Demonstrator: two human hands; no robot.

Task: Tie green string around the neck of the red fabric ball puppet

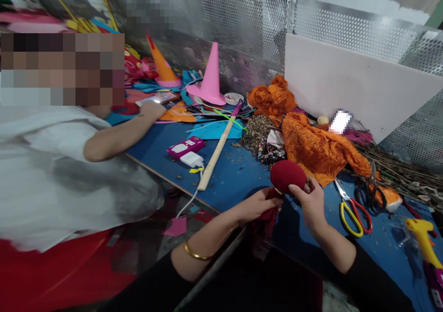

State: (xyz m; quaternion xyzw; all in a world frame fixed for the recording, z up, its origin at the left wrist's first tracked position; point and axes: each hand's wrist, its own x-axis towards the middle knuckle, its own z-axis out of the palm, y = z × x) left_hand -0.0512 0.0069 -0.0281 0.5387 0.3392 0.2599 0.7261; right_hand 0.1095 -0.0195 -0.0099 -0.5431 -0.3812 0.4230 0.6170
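Observation:
A round, dark red cloth-covered ball [288, 176] is held between my two hands above the front edge of the blue table [228, 173]. My left hand [261, 205] grips the gathered dark red fabric [267, 223] hanging beneath the ball. On the ball's right side, my right hand [311, 201] is closed, its thumb pressed near the lower edge and its fingers partly hidden. Something small and greenish shows by the right fingertips, too small to name. Scissors with red and yellow handles [353, 215] lie to the right of my right hand.
Orange cloth [311, 146], dried plant bits [258, 129] and black scissors [372, 194] lie behind. A yellow glue gun [422, 240] is at far right. A wooden stick [218, 153], purple box [186, 147] and pink cone hat [212, 79] stand leftward. A co-worker [69, 164] sits left, holding a phone.

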